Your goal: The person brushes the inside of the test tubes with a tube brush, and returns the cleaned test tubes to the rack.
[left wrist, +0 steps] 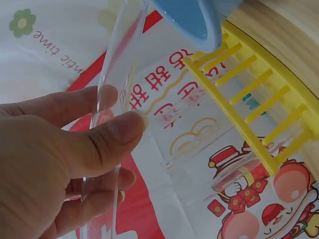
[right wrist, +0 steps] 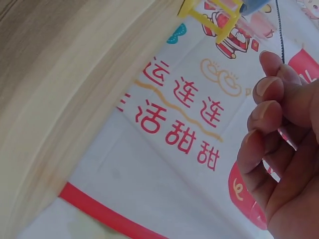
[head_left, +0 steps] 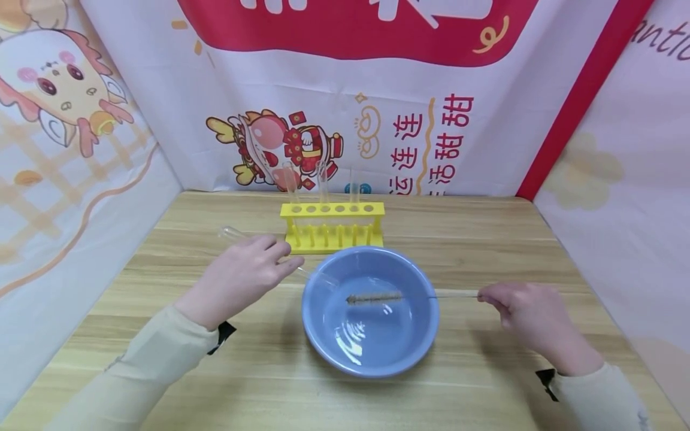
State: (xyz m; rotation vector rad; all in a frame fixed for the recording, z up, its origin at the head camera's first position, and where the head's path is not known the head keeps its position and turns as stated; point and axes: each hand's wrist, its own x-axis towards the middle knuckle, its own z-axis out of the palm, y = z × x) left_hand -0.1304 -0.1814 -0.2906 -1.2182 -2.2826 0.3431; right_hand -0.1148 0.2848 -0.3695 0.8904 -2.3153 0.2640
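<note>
My left hand [head_left: 245,275] pinches a clear test tube [left wrist: 119,55] between thumb and fingers. The tube is tilted, with its rounded end up to the left and its other end over the left rim of the blue basin [head_left: 306,311]. At the right, my right hand [head_left: 530,317] grips the thin wire handle of a test tube brush [head_left: 374,297] with thumb and fingertips. The brush lies level, its brown bristles over the basin and pointing toward the tube. Water shines inside the basin. The bristles are apart from the tube's end.
Just behind the basin stands a yellow test tube rack [head_left: 332,209], with three clear test tubes [head_left: 323,185] upright in it. A printed cloth [head_left: 345,78] hangs behind the wooden table [head_left: 458,227], and more cloth lines both sides.
</note>
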